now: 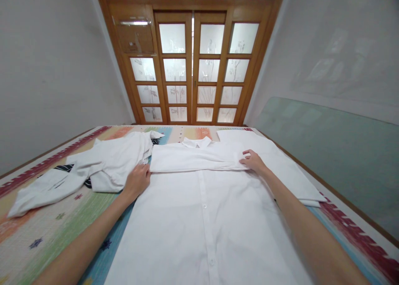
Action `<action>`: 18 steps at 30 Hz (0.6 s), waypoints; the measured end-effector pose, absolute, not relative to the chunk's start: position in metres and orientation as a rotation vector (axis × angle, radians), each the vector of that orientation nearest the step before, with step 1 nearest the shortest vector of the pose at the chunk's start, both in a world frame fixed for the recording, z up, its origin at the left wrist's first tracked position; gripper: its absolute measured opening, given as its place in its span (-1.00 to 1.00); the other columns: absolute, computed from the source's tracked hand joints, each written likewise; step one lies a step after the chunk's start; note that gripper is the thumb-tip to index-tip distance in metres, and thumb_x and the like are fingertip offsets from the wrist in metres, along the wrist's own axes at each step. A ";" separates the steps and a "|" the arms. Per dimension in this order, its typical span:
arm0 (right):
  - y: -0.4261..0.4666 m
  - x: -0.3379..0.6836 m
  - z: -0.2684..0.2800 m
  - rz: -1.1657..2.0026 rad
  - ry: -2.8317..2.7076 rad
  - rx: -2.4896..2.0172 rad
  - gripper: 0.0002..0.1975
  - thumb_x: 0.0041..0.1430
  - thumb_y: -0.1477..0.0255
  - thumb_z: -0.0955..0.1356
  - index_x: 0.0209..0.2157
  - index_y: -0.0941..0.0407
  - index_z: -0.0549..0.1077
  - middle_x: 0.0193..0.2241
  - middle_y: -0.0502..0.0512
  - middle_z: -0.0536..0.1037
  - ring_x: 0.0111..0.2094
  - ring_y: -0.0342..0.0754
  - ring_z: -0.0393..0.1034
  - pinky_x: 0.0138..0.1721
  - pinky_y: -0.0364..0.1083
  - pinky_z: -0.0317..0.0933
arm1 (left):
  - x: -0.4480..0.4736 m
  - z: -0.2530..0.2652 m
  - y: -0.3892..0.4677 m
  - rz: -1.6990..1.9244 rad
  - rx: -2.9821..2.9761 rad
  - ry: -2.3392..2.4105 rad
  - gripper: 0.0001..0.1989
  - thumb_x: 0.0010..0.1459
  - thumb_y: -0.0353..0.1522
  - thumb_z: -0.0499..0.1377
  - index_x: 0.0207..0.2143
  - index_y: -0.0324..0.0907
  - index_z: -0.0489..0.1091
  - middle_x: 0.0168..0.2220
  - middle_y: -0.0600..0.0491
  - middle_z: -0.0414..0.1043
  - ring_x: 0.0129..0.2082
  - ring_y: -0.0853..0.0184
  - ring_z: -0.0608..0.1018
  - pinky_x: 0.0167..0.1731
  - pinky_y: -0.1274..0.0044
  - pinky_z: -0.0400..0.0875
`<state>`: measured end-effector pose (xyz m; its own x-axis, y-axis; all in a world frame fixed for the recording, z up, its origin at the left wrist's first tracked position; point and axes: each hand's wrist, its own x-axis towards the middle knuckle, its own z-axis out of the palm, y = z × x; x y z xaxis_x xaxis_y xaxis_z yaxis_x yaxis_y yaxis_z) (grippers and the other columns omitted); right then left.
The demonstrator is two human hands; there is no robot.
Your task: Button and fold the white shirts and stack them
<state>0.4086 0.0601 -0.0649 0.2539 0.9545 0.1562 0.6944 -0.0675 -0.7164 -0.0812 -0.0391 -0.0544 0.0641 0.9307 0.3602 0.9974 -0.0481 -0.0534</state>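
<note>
A white button-up shirt (174, 218) lies front up on the bed cover, its collar (197, 142) at the far end. One long sleeve (193, 159) is laid straight across the chest. My left hand (137, 181) is closed at the shirt's left edge, fingers curled on the fabric by the sleeve's fold. At the other end of that sleeve, my right hand (254, 162) rests on the cloth, thumb and fingers apart. Part of the shirt's right side is hidden under my right forearm.
Left of the shirt lies a crumpled white garment (115, 160) with black striped parts. A flat, folded white cloth (280, 168) lies on the right. The patterned bed cover (71, 218) reaches toward wooden glass-paned doors (191, 68). Walls stand on both sides.
</note>
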 end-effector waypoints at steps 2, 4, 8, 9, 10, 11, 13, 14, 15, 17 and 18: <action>0.056 0.410 -0.062 0.490 -1.506 -1.832 -0.60 -0.17 0.45 0.46 -0.21 0.10 0.37 -0.54 -0.10 0.44 -0.57 -0.17 0.29 -0.49 -0.18 0.17 | -0.082 -0.054 -0.038 -0.325 -2.068 -1.948 -0.83 0.19 -0.42 -0.04 -0.33 -0.17 0.34 -0.28 -0.09 0.44 -0.17 0.17 0.48 -0.19 0.45 0.32; 0.052 0.411 -0.059 0.473 -1.529 -1.815 -0.58 -0.16 0.42 0.47 -0.20 0.08 0.35 -0.56 -0.12 0.42 -0.55 -0.15 0.30 -0.48 -0.18 0.16 | -0.082 -0.053 -0.037 -0.332 -2.079 -1.969 -0.84 0.18 -0.42 -0.03 -0.34 -0.16 0.34 -0.29 -0.08 0.44 -0.19 0.19 0.49 -0.19 0.45 0.32; 0.046 0.409 -0.054 0.442 -1.551 -1.860 -0.63 -0.10 0.39 0.45 -0.22 0.07 0.31 -0.59 -0.14 0.40 -0.54 -0.14 0.31 -0.46 -0.18 0.15 | -0.083 -0.052 -0.036 -0.353 -2.088 -1.988 -0.87 0.15 -0.42 -0.01 -0.36 -0.17 0.33 -0.30 -0.07 0.45 -0.21 0.20 0.50 -0.19 0.46 0.33; 0.045 0.407 -0.053 0.423 -1.559 -1.889 -0.65 -0.09 0.40 0.45 -0.24 0.07 0.31 -0.59 -0.13 0.41 -0.53 -0.13 0.32 -0.45 -0.17 0.15 | -0.084 -0.051 -0.035 -0.358 -2.090 -1.987 -0.86 0.15 -0.42 -0.01 -0.36 -0.16 0.33 -0.31 -0.06 0.45 -0.21 0.20 0.50 -0.19 0.45 0.33; 0.045 0.406 -0.051 0.399 -1.576 -1.923 -0.67 -0.09 0.40 0.45 -0.27 0.07 0.31 -0.58 -0.12 0.41 -0.51 -0.12 0.33 -0.44 -0.17 0.15 | -0.084 -0.050 -0.034 -0.360 -2.100 -1.988 -0.86 0.14 -0.42 -0.01 -0.37 -0.16 0.33 -0.31 -0.06 0.45 -0.22 0.21 0.50 -0.19 0.45 0.33; 0.045 0.405 -0.049 0.371 -1.600 -1.957 -0.68 -0.10 0.42 0.46 -0.29 0.07 0.31 -0.58 -0.11 0.42 -0.49 -0.12 0.34 -0.42 -0.17 0.15 | -0.085 -0.049 -0.033 -0.357 -2.118 -1.991 -0.87 0.14 -0.42 -0.01 -0.38 -0.15 0.33 -0.32 -0.05 0.46 -0.23 0.21 0.50 -0.20 0.45 0.34; 0.046 0.403 -0.045 0.316 -1.664 -2.017 -0.69 -0.11 0.46 0.47 -0.31 0.07 0.32 -0.57 -0.08 0.43 -0.45 -0.10 0.36 -0.40 -0.17 0.16 | -0.088 -0.045 -0.030 -0.339 -2.171 -1.996 -0.89 0.12 -0.40 0.02 -0.42 -0.14 0.33 -0.33 -0.03 0.46 -0.26 0.22 0.50 -0.23 0.46 0.35; 0.047 0.402 -0.043 0.296 -1.691 -2.038 -0.69 -0.11 0.48 0.46 -0.31 0.08 0.32 -0.57 -0.08 0.43 -0.45 -0.09 0.37 -0.40 -0.17 0.16 | -0.089 -0.043 -0.029 -0.323 -2.194 -1.995 -0.89 0.11 -0.39 0.03 -0.43 -0.14 0.33 -0.34 -0.02 0.46 -0.27 0.23 0.51 -0.24 0.46 0.35; 0.049 0.402 -0.042 0.288 -1.706 -2.053 -0.68 -0.11 0.50 0.46 -0.30 0.08 0.33 -0.57 -0.08 0.43 -0.45 -0.09 0.37 -0.41 -0.17 0.16 | -0.090 -0.041 -0.028 -0.306 -2.207 -1.993 -0.90 0.11 -0.39 0.04 -0.44 -0.14 0.33 -0.34 -0.02 0.46 -0.29 0.23 0.51 -0.26 0.47 0.35; 0.051 0.403 -0.041 0.318 -1.692 -2.058 -0.67 -0.12 0.54 0.44 -0.27 0.08 0.32 -0.59 -0.10 0.42 -0.49 -0.11 0.35 -0.44 -0.17 0.15 | -0.090 -0.038 -0.027 -0.277 -2.205 -1.985 -0.89 0.10 -0.40 0.05 -0.44 -0.14 0.35 -0.34 -0.02 0.45 -0.30 0.24 0.51 -0.28 0.48 0.35; 0.052 0.404 -0.042 0.343 -1.669 -2.038 -0.66 -0.12 0.55 0.44 -0.27 0.08 0.32 -0.61 -0.12 0.41 -0.52 -0.13 0.33 -0.46 -0.18 0.14 | -0.090 -0.038 -0.028 -0.265 -2.198 -1.983 -0.89 0.10 -0.41 0.05 -0.43 -0.14 0.36 -0.34 -0.02 0.45 -0.30 0.24 0.51 -0.28 0.48 0.35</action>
